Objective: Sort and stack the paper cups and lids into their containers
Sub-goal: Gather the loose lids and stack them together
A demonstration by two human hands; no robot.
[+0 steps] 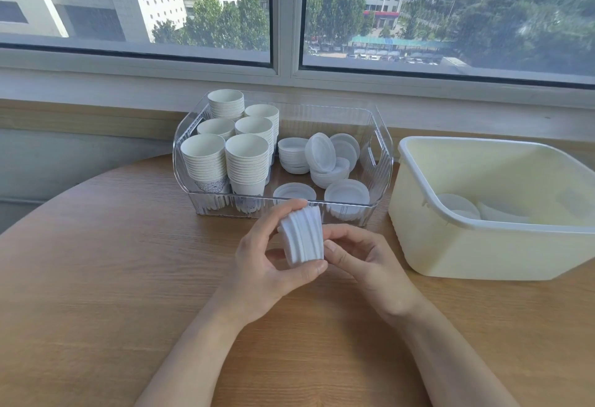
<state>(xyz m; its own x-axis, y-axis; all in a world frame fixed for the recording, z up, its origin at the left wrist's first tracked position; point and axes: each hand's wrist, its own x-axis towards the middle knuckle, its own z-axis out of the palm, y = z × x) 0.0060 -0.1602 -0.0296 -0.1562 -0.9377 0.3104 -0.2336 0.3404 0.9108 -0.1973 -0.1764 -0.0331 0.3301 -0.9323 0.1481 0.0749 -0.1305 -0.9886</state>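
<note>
1. While I sit at the wooden table [112, 278], the clear bin [380, 149] is my landmark: it stands at the far side under the window, with cup stacks [248, 155] filling its left half and loose lids [318, 152] heaped in its right half.
2. Just right of the clear bin sits the cream tub [450, 245], with a few lids left in its bottom.
3. Just in front of the clear bin, my left hand [267, 265] grips a stack of lids [302, 236], thumb underneath and fingers curled over the top.
4. My right hand [360, 261] touches the stack's right face with bent fingertips.
5. The stack's long axis runs roughly left to right; the lid half lies straight beyond it, so I judge a short forward reach by the left hand, the one carrying it, will do.
</note>
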